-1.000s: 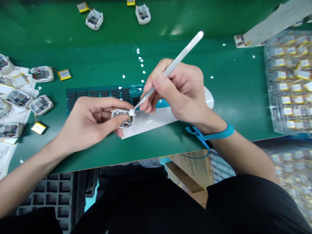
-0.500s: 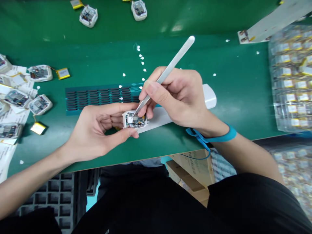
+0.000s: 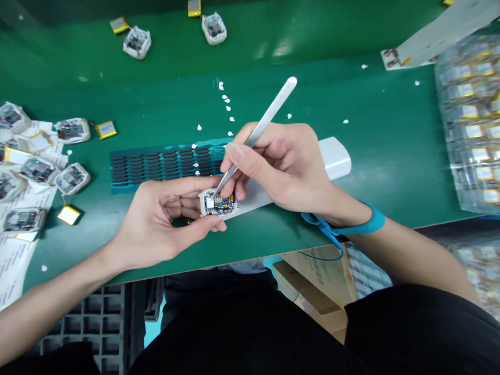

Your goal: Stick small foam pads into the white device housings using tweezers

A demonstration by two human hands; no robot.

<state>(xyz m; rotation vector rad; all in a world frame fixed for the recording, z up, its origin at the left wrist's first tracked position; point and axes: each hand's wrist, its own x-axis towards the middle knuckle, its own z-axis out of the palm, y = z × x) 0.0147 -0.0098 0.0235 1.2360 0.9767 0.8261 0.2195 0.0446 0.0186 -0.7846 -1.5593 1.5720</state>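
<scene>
Between thumb and fingers, my left hand (image 3: 166,219) holds a small white housing (image 3: 224,204) with an exposed circuit board, facing up. My right hand (image 3: 281,166) grips metal tweezers (image 3: 269,115) slanting down to the left. Their tip touches or nearly touches a small white square (image 3: 211,201) at the left part of the board. A blue band circles the right wrist. Below the right hand lies a long white strip-like object (image 3: 334,158), partly hidden by that hand. Behind the left hand is a sheet of black foam strips (image 3: 156,165).
Similar housings with yellow batteries lie at the left on printed paper (image 3: 15,260) and at the back, such as one housing (image 3: 214,28). Small white dots speckle the green table (image 3: 390,156). A clear tray of parts (image 3: 476,130) and a metal bracket (image 3: 425,39) are at the right.
The view has shifted slightly, moving most table items down in the picture. The tweezers stand a little differently, their top end lower and further left. Both hands keep their holds.
</scene>
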